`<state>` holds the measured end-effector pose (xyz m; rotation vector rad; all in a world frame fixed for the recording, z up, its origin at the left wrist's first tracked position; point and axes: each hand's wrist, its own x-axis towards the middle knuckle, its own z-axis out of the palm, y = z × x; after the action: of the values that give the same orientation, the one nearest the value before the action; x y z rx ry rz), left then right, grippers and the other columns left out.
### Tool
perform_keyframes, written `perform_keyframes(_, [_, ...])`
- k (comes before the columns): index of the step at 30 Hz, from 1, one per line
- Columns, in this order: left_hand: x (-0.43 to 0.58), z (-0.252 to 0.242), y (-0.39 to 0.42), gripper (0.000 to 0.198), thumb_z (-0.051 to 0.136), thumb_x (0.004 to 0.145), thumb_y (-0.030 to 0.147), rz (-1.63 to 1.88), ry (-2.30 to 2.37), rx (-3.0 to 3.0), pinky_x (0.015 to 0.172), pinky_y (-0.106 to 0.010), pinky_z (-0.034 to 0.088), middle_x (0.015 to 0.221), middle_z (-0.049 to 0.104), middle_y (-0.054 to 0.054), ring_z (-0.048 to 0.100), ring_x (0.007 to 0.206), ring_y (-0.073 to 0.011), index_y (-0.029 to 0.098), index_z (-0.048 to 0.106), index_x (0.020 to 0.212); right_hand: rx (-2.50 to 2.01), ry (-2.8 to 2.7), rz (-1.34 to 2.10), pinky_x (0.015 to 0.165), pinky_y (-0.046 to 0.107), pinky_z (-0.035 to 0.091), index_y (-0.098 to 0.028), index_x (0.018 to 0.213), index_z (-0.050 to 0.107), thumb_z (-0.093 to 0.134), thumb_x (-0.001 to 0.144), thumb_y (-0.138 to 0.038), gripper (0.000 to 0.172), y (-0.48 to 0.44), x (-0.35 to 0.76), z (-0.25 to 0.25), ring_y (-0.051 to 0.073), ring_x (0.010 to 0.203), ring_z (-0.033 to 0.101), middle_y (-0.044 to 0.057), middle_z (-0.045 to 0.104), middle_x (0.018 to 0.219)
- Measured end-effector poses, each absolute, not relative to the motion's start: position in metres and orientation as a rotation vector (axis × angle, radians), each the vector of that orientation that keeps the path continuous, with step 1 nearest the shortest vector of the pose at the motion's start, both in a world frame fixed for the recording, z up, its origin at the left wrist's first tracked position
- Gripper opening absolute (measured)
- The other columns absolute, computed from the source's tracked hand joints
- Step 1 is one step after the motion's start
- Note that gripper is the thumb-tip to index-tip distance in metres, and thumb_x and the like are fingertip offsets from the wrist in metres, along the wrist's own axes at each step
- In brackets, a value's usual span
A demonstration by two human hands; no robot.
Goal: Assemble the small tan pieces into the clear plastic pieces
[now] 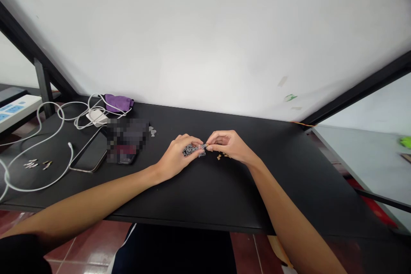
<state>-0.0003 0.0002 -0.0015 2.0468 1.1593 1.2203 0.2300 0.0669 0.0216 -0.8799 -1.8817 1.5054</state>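
Observation:
My left hand [181, 154] is closed in a pinch on a small clear-grey plastic piece [202, 147] above the table's middle. My right hand [229, 144] meets it from the other side, thumb and forefinger pinched at the piece's right end; what is between those fingertips is too small to name. Under the left hand's fingers lies a cluster of small dark-grey and clear parts [189, 150], partly hidden. Several tiny tan pieces [219, 157] are scattered on the table beside the right hand, some covered by it.
On the black table [199, 197], a smartphone [89, 152], a pixelated dark item [128, 135] and a purple pouch [118, 103] lie left. White cable [61, 115] loops around small metal bits [31, 163]. Small grey pieces [152, 131] lie behind my left hand. A power strip [19, 109] is far left.

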Motion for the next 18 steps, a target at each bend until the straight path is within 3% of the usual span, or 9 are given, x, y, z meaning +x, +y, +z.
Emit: perform_keyframes(18, [-0.0011,-0.0017,0.0015,0.005,0.074,0.094,0.025,1.248,1.064,2.142,0.087,-0.035,0.050,0.095,0.076,-0.002,0.066,0.090,-0.0185,0.022,0.071,0.097,-0.907,-1.887,1.545,0.075,0.034,0.056,-0.018,0.085,0.078,0.085,0.079,-0.044,0.028,0.0637,0.2281,0.0225,0.020,0.078,0.071,0.005,0.075,0.081])
